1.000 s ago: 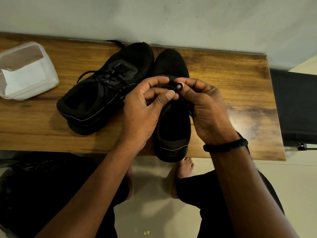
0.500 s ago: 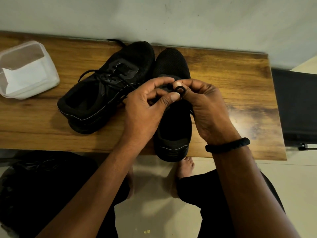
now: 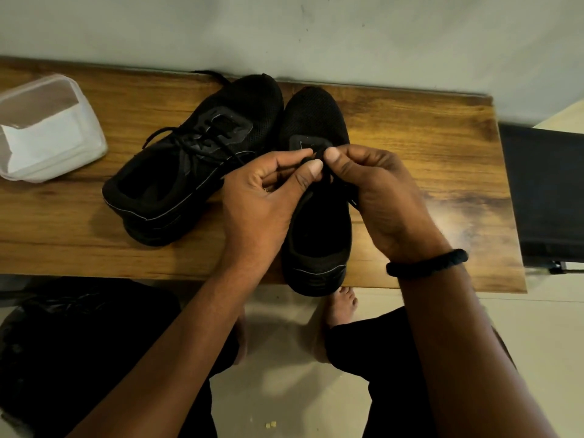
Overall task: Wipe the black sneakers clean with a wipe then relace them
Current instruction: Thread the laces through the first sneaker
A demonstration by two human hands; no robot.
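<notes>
The relacing step is in hand, and the wiping looks done, judging by the wipes set aside; both hands meet over the near sneaker, which stands at the middle of the wooden table, toe toward 12 o'clock and heel hanging over the near edge at 6 o'clock. The left hand pinches the black lace between thumb and forefinger, its other fingers curled; the right hand pinches the same lace from the 3 o'clock side, thumb tip almost touching the left's. The eyelets beneath are hidden, so how far the lacing has got cannot be told; the next move likely calls for steering the lace end into an eyelet and drawing it through evenly — black on black, so feel matters more than sight. The second sneaker lies touching the first at 10 o'clock, tilted, its lace threaded but loose; a strand could tangle with the working one. A clear plastic tub of white wipes sits well apart at 9 o'clock; a dark chair stands at 3 o'clock — neither in the way.
</notes>
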